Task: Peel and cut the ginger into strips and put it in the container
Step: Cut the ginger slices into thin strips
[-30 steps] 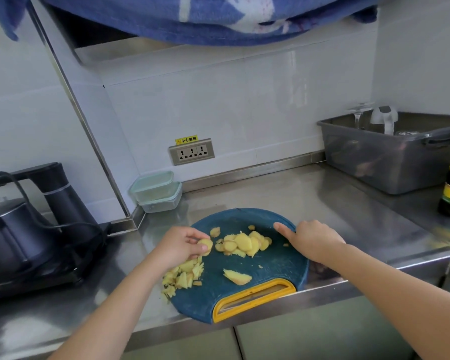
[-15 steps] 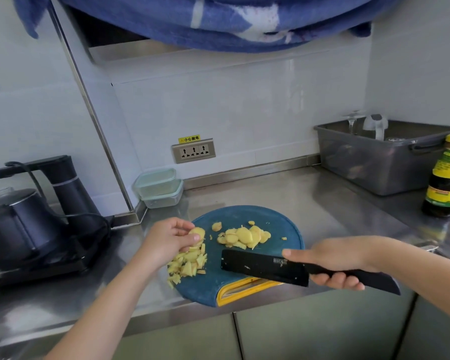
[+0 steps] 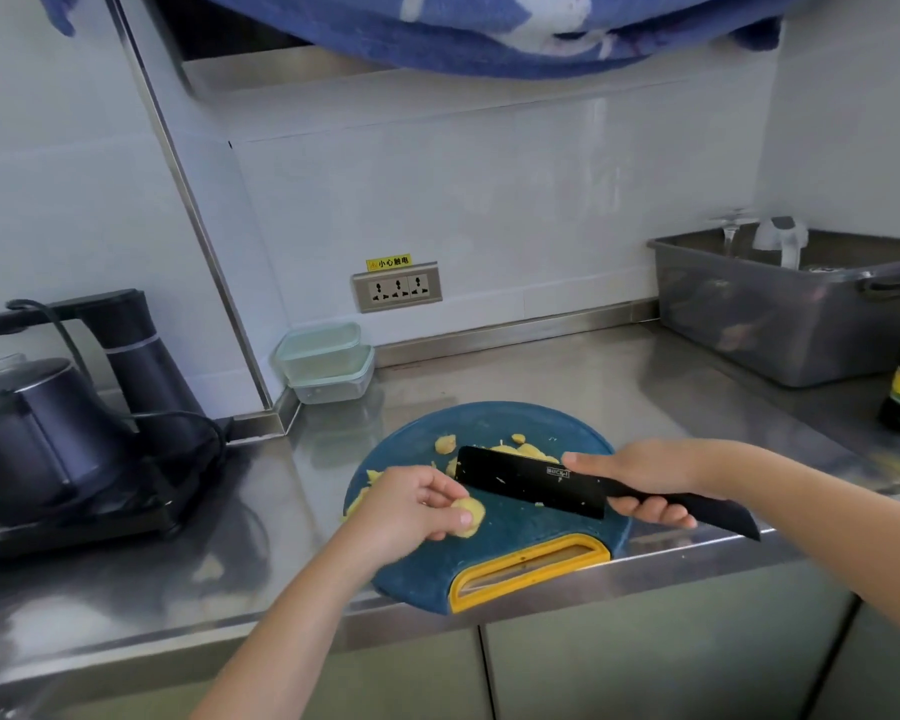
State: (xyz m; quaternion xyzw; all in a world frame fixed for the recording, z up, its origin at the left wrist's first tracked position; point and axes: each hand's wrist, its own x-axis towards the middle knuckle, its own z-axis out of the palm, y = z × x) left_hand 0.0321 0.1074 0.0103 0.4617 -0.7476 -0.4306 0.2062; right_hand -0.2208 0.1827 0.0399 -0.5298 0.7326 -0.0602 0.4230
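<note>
Knife [image 3: 531,488] has come over the cutting board [image 3: 541,537]; strip cutting can begin.
The right hand [image 3: 640,472] grips its handle, the left hand [image 3: 411,506] pinches a ginger piece [image 3: 473,512] on the board, and the container [image 3: 326,361] stands well apart behind.

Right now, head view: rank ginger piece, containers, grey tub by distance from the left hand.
1. Ginger piece: pinched in the left hand, over the board's left side.
2. Containers: stacked by the back wall, behind and left of the hand.
3. Grey tub: far right, in the back corner.
</note>
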